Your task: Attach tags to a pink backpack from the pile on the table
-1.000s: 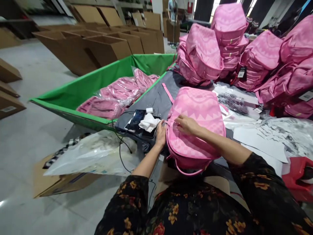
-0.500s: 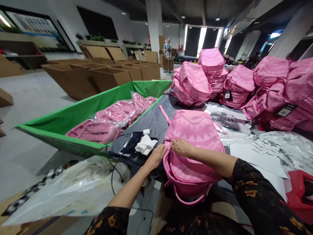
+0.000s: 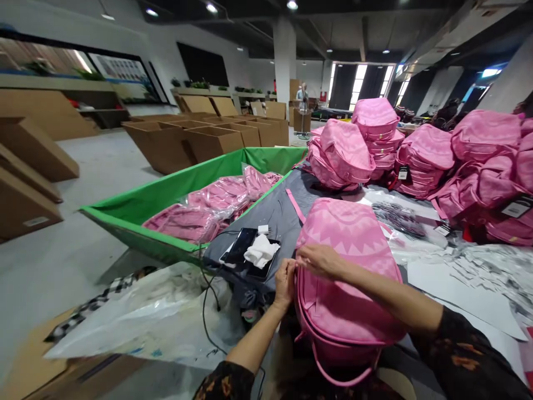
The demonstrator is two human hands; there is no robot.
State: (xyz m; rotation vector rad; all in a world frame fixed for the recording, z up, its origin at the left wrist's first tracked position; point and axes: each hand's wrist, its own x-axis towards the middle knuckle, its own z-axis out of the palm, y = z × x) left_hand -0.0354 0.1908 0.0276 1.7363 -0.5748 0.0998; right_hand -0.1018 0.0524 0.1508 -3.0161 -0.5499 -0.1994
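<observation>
Pink backpack (image 3: 345, 272) lies flat on the near edge of the grey table (image 3: 278, 214), its carry loop hanging over the edge toward us. Both hands meet at its left side. Our left hand (image 3: 285, 283) is closed against the bag's left edge, fingers curled onto the seam; our right hand (image 3: 318, 259) pinches something small at the same spot — a zipper pull or a tag, we cannot tell which, it is too small to make out.

Risks as we judge them:

- The bag overhangs the near edge. A hard tug toward us could slide it off the table, since nothing but the two hands pins it.
- Just left of the left hand lie a dark phone (image 3: 240, 246) and a crumpled white cloth (image 3: 261, 251), with a black cable (image 3: 207, 294) trailing down over the edge. A sideways sweep of wrist or bag could knock the phone off, or snag the cable and drag it.
- The pinch is fine and the fabric soft — a slip there would likely mean the small piece escaping the fingers.

Far side: a heap of pink backpacks (image 3: 375, 144), stacked high and leaning. To the left, a green bin (image 3: 137, 203) holds bagged pink packs (image 3: 208, 203). Loose plastic bags (image 3: 137, 316) lie below the table on the near left, slippery underfoot.
</observation>
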